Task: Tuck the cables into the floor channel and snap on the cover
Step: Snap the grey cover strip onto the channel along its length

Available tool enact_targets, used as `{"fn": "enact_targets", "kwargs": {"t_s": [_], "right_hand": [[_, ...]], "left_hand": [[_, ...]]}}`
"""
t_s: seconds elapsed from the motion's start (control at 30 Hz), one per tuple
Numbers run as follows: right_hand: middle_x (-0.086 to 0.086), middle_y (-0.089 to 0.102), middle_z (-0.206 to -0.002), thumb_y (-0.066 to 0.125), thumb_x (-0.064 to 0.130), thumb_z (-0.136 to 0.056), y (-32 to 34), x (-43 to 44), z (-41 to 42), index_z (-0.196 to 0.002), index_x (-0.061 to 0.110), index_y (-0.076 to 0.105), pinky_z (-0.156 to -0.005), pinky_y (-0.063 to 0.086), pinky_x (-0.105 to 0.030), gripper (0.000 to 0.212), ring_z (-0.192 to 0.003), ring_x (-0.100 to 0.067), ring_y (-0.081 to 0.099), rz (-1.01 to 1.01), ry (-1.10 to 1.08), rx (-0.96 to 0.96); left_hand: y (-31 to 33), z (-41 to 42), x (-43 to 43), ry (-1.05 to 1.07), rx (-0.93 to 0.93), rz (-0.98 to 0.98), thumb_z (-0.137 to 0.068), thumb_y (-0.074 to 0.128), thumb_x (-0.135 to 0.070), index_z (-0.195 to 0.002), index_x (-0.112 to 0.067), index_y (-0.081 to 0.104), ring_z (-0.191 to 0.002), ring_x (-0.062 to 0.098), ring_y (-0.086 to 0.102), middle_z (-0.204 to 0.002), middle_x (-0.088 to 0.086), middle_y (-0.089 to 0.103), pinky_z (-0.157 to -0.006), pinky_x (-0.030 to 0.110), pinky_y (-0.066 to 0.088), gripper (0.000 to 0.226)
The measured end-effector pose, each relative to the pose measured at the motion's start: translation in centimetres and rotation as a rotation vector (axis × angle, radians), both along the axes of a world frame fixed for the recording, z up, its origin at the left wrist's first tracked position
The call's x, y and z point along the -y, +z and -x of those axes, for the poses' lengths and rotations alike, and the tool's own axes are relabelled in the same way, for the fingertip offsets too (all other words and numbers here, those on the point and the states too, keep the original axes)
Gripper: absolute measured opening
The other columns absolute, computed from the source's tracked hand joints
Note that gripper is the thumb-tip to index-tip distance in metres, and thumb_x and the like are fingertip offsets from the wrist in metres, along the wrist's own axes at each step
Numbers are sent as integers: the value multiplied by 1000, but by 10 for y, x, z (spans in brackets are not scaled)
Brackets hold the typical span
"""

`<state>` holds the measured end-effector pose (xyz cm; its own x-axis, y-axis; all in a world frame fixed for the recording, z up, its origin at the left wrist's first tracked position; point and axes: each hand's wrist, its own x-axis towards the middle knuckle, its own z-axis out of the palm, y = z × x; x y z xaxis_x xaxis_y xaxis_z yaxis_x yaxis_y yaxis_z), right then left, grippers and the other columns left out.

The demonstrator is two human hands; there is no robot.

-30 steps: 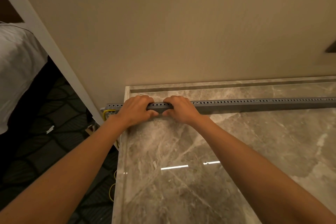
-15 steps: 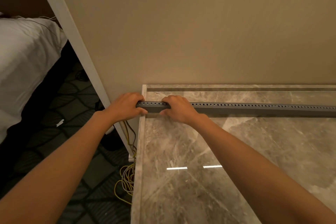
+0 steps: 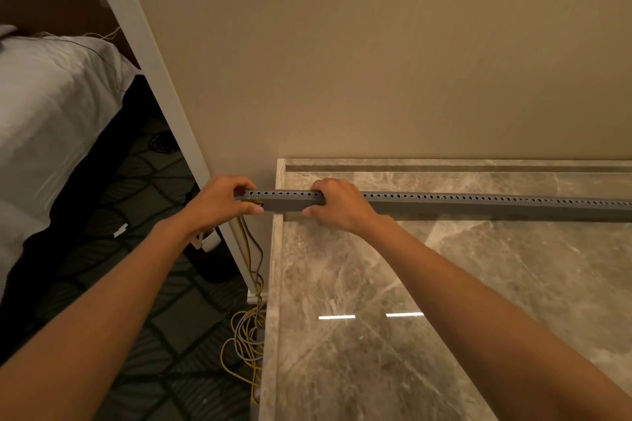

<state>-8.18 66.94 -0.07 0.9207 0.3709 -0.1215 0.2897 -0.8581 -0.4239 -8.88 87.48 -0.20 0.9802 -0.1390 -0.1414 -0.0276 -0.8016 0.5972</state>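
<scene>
Grey runs right across the view: the perforated channel [image 3: 478,207] lies on the marble slab [image 3: 444,284], stretching from the nine o'clock side out past three o'clock, parallel to the beige wall [image 3: 376,61] and a little apart from it.

Both hands are on its near end. The right hand [image 3: 338,207] is clamped over it, fingers curled across the holed top and thumb tucked under the front face. I'd say that is to pin the length down so it can't slide or twist. At nine o'clock from it, the left hand [image 3: 219,205] pinches the very tip, which pokes out past the slab's edge. That looks like the working hand, placed where the wires leave the channel.

And there they are: the cables [image 3: 244,335], yellow and grey, drop from that end towards six o'clock, run down beside the white trim [image 3: 164,96] and finish in a loose coil on the dark patterned carpet [image 3: 136,198]. A lot of slack is outside, so the tucking looks far from finished.

Whether the holed top is the cover already seated, or part of the channel body, I cannot tell from here.

Off at nine o'clock sits a bed [image 3: 51,113] in white linen, out of play.

The risk, as I read it, is a wire pinched at the mouth if that end is pressed shut.
</scene>
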Motion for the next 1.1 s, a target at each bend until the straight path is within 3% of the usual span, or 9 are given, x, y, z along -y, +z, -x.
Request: {"fn": "enact_targets", "kwargs": {"t_s": [0.1,0.27,0.37,0.5,0.63,0.87,1.0,1.1], "right_hand": [[-14,67,-106,61,30,-87,0,-4,-1,-107,5,62,-79,42,-37,32,-96,-31,59,-2,26,-3],[-14,65,-99,61,31,-87,3,-3,-8,-106,5,62,-72,33,-30,32,-82,-22,48,7,41,-79],[-8,57,-90,61,32,-88,4,-3,-8,-106,3,61,-72,32,-30,34,-83,-25,50,4,40,-91],[-13,65,-110,64,26,-85,2,5,-4,-111,5,59,-84,42,-36,34,-101,-30,57,-13,31,-16],[-11,58,-116,71,17,-79,4,30,-1,-109,6,51,-84,41,-33,38,-106,-28,52,-31,-31,32],[-8,55,-126,55,20,-91,-3,75,1,-125,12,54,-104,33,-34,35,-118,-27,48,150,-104,193],[-9,58,-126,53,14,-92,-6,85,2,-127,10,52,-105,34,-35,35,-117,-28,52,145,-146,196],[-11,59,-126,53,11,-92,-7,98,4,-127,8,52,-105,34,-36,35,-117,-29,52,124,-179,161]], "left_hand": [[-3,0,0,19,4,26,-79,73,-20,-106,-8,65,-92,16,54,-94,1,59,-80,27,40,30],[-2,-5,2,3,17,-38,-84,68,-17,-103,-3,66,-79,18,49,-85,8,57,-61,26,35,24],[0,-6,2,-32,21,-119,-85,67,-20,-106,-3,66,-79,19,50,-90,13,62,-58,23,35,28],[5,2,15,-171,210,-300,-82,70,-27,-122,-10,56,-103,21,54,-116,7,56,-84,30,45,46],[7,2,36,-333,335,-465,-81,70,-23,-120,-4,59,-104,29,56,-115,14,60,-86,37,46,44],[13,-18,52,-328,149,-686,-97,46,-18,-119,-3,57,-109,28,57,-124,13,57,-89,36,48,29],[12,-20,75,-289,129,-734,-96,46,-25,-121,-4,55,-115,29,52,-128,13,52,-91,37,45,34],[5,-19,99,-283,208,-776,-94,49,-31,-118,-8,56,-117,28,51,-125,11,55,-104,41,35,34]]}}
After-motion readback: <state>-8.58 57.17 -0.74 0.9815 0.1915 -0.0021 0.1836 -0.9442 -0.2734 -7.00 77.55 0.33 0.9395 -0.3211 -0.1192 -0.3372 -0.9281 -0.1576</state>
